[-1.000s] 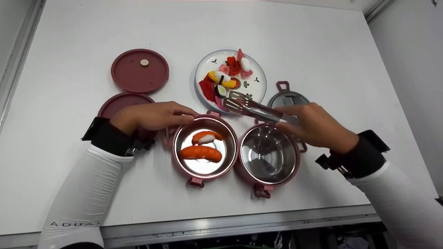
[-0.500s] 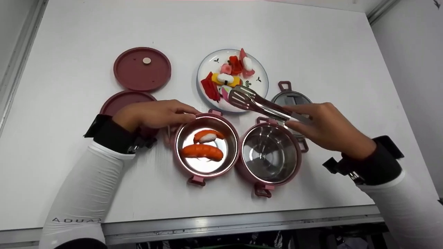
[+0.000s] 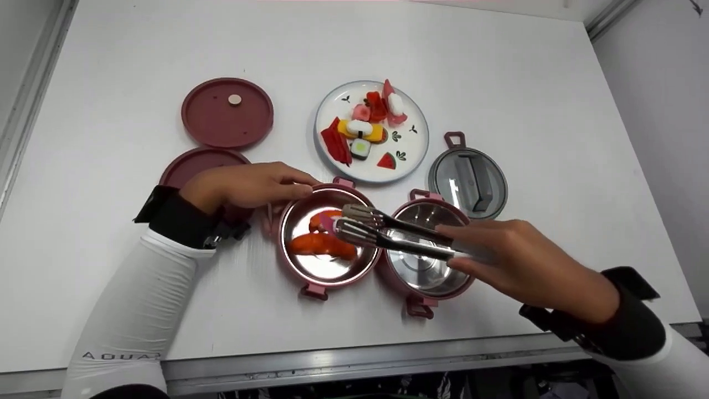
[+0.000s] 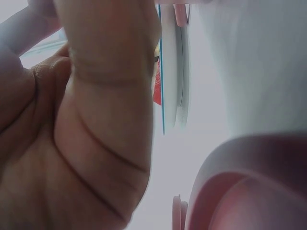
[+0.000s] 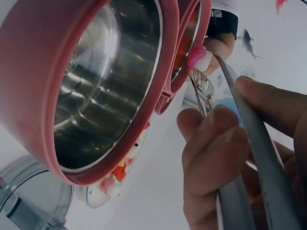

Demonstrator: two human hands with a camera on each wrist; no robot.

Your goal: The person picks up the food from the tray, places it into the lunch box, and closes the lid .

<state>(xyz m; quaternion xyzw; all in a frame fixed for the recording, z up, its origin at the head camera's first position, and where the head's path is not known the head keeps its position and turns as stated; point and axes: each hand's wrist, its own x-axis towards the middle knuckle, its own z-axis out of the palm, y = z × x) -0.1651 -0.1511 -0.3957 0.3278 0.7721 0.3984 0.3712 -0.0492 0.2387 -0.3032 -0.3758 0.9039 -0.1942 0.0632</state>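
- Two dark red lids are seen at the far left of the white table (image 3: 498,72): a round lid (image 3: 227,113) with a small pale knob at its centre, and nearer the person a second lid (image 3: 188,164), partly covered by the left hand.
- The left hand (image 3: 243,185) is laid palm down beside the left container (image 3: 328,238), its straight fingers reaching to the container's far left rim; nothing is gripped by it. In the left wrist view only a blurred palm is shown.
- The left container, pink outside and steel inside, is seen to hold two orange toy sushi pieces (image 3: 321,244).
- Metal tongs (image 3: 396,235) are gripped by the right hand (image 3: 523,266), fingers and thumb curled round the handle end. Their long axis is laid almost level across the view, tips pointing left and slightly away from the person, over the left container; the handles pass above the right container (image 3: 429,249).
- A small pink and white toy piece (image 5: 199,58) is pinched between the tong tips, as shown in the right wrist view.
- The right container is set touching the left one.
- A white plate (image 3: 412,149) of toy food is seen beyond the containers.
- A grey lid (image 3: 468,180) with a handle lies at the far right.
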